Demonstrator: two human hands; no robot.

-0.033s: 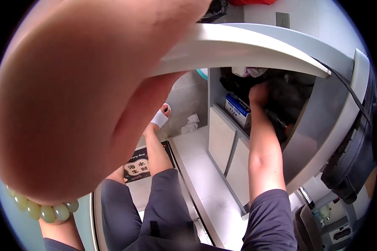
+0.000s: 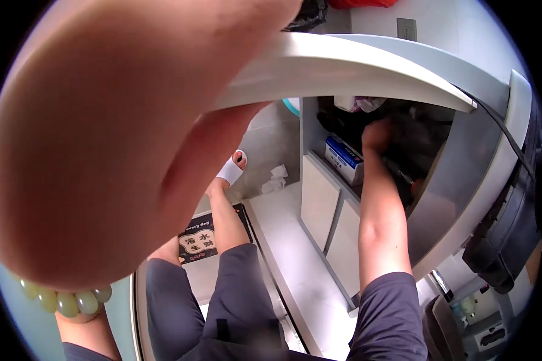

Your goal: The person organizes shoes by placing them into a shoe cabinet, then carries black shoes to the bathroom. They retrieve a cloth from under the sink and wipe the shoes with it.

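Observation:
My left hand [image 2: 114, 138] looms very close, filling the upper left, with a pale green bead bracelet [image 2: 68, 304] at its wrist. It grips the curved white panel [image 2: 343, 69], its fingers running along and under the panel's left end. Below that panel my right arm stretches into the dark compartment of a grey-white cabinet [image 2: 310, 126]. My right hand [image 2: 377, 133] is deep in shadow there, its fingers hidden among dark items. A blue and white box [image 2: 344, 157] stands left of my forearm. A white and purple package [image 2: 364, 103] lies at the back.
Cabinet doors [image 2: 320, 192] face the floor on the left. Crumpled white tissues [image 2: 275, 179] lie near my slippered foot [image 2: 232, 168]. A black patterned mat [image 2: 197, 237] is under my legs. A black cable [image 2: 503, 126] and a black bag [image 2: 503, 234] hang along the right edge.
My right hand has shifted very slightly to the right inside the compartment. The left hand stays on the panel.

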